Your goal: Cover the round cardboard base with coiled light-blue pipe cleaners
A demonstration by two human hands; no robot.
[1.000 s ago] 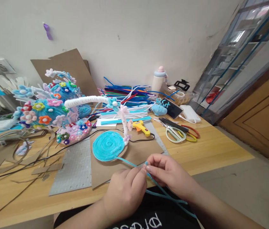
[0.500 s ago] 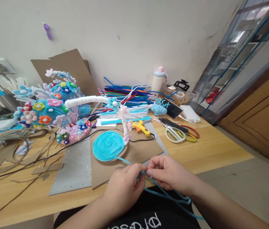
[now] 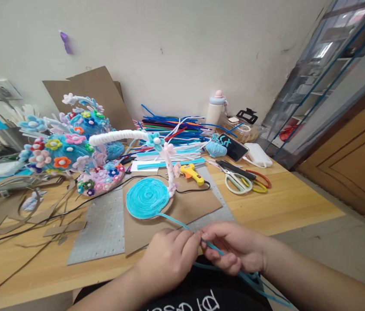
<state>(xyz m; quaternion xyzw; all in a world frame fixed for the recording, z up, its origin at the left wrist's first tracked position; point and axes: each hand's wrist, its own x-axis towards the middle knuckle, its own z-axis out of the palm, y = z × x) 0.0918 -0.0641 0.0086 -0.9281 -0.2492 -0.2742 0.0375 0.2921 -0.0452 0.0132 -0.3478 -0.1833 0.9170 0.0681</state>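
Note:
My left hand (image 3: 171, 255) is closed in a pinch on a light blue pipe cleaner (image 3: 174, 220). This strand leads from the lower edge of a flat disc (image 3: 147, 198) covered in a blue spiral of the same material. Close against the left fingertips, my right hand (image 3: 236, 247) curls its fingers around the strand, which crosses its palm. Loose blue ends hang past the right hand over my dark clothing. From the disc's right rim rises a white and pink wrapped stem (image 3: 169, 168) with small flowers, bending left at the top.
Behind the disc lies a yellow glue gun (image 3: 192, 174) on cardboard. Scissors (image 3: 237, 181) rest to the right, near a phone (image 3: 234, 147) and a bottle (image 3: 215, 110). Coloured pipe cleaners (image 3: 172, 129) are piled at the wall. Flower-covered lamps (image 3: 59, 151) and cardboard rings stand left.
The left hand pulled the strand down and back, then returned to a pinch. My right hand has lowered slightly and turned palm up, its fingers loosening around the strand. The disc has stayed put.

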